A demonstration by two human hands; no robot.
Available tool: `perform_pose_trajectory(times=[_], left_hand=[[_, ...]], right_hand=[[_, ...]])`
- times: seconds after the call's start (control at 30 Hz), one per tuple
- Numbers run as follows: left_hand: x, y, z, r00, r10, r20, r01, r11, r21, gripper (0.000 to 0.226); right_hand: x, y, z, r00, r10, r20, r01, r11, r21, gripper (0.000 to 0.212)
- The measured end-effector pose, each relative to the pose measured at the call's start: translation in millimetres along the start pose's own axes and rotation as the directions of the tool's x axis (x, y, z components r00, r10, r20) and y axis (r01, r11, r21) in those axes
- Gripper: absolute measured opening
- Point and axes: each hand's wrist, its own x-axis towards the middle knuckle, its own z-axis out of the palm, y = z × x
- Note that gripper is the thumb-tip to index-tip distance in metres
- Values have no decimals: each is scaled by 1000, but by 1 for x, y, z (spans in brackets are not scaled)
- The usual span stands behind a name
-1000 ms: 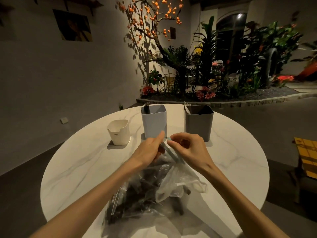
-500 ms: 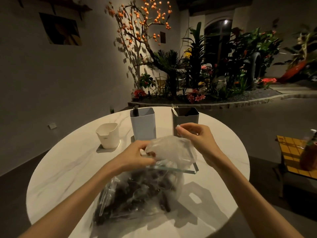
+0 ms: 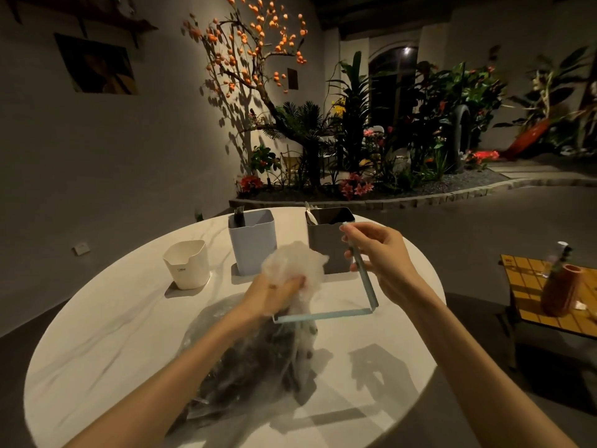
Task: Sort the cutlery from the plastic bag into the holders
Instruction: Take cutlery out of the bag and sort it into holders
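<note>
A clear plastic bag (image 3: 245, 367) full of dark cutlery lies on the round marble table (image 3: 113, 324). My left hand (image 3: 274, 294) grips the bag's bunched top. My right hand (image 3: 378, 263) pinches the bag's pale blue zip strip (image 3: 365, 286), pulled wide into an open mouth. Behind stand three holders: a short white one (image 3: 187, 265), a tall light blue one (image 3: 253, 242) with a dark fork sticking out, and a dark grey one (image 3: 326, 240) holding a pale utensil.
A low tiled side table (image 3: 533, 286) with an orange vase (image 3: 560, 291) stands to the right of the table. Behind the table lies a planted bed with a stone border (image 3: 371, 202). The table's near right edge drops to dark floor.
My right hand has drawn the zip strip up and to the right, widening the bag's mouth. My left hand keeps hold of the bunched plastic. The camera view shifted slightly.
</note>
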Motion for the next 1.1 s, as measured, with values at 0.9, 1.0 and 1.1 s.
perform_pose_trajectory(times=[0.9,1.0,1.1], left_hand=[[5,-15,3,991,-77,-109,54,978,-201,10],[7,-18,-1,991,-66,-115,44,982,-185,22],[2,-19,-5,990,-74,-117,48,976,-211,13]], right_hand=[[-3,86,70,998,-70,-5,71,997,42,15],[1,87,65,999,-43,-26,44,998,46,17],[9,89,50,995,74,-62,-75,997,-15,18]])
